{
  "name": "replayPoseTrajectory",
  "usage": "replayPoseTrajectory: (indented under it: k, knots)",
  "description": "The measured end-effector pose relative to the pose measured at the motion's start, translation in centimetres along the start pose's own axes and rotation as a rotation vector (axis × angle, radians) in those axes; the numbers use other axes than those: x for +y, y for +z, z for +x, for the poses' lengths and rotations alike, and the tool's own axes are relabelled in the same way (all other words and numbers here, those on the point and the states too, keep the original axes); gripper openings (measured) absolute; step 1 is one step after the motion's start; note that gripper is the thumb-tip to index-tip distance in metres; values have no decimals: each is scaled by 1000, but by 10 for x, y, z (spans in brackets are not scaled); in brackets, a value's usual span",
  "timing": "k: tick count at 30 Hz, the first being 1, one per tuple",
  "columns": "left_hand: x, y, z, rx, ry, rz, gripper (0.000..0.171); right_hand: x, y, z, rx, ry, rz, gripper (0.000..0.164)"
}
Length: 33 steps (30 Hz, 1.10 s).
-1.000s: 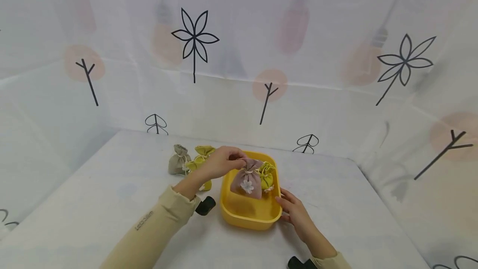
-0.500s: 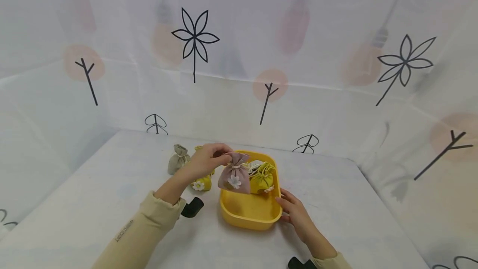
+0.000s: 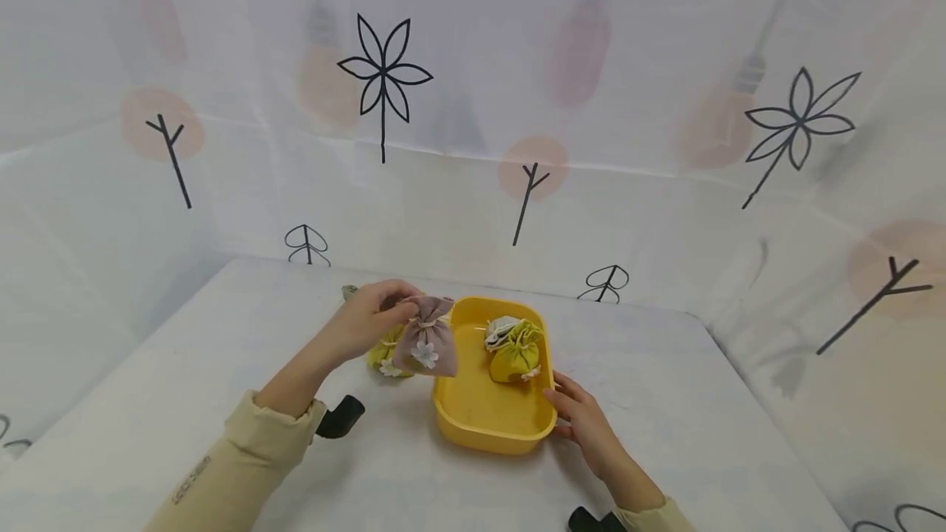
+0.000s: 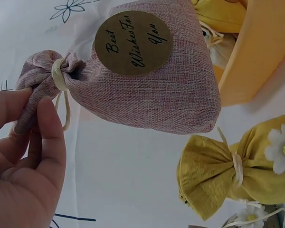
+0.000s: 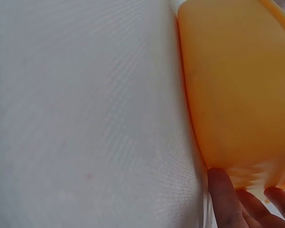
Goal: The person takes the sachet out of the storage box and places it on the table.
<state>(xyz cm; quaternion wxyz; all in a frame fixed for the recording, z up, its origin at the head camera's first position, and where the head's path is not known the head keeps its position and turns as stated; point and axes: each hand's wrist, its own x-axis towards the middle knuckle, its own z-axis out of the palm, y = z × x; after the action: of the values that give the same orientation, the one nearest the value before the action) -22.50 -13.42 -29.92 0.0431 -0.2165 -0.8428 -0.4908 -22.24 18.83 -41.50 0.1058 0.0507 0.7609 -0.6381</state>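
Note:
My left hand pinches the gathered neck of a pink drawstring pouch between thumb and fingers. The pouch hangs just left of the yellow bin, with a white flower on its front. A round "Best Wishes For You" label shows in the left wrist view. Inside the bin, toward the back right, sit a yellow-green pouch and a whitish one. My right hand rests against the bin's right side; in the right wrist view its extended fingers touch the outer wall.
Left of the bin, a yellow pouch with a white flower stands on the white table, partly behind the pink pouch. The top of a grey pouch peeks out behind my left hand. A patterned white cloth hangs behind the table.
My left hand has carried the pink pouch leftward from over the bin to beside its left edge, uncovering the pouches inside. The right hand and bin have stayed put.

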Motion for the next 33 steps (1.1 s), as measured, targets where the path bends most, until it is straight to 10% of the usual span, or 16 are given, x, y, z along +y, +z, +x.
replayPoseTrajectory:
  k: [33]
  knots:
    - [-59, -55, -34, 147, -72, 150, 27, 0, 3, -1, 25, 3, -5, 56]
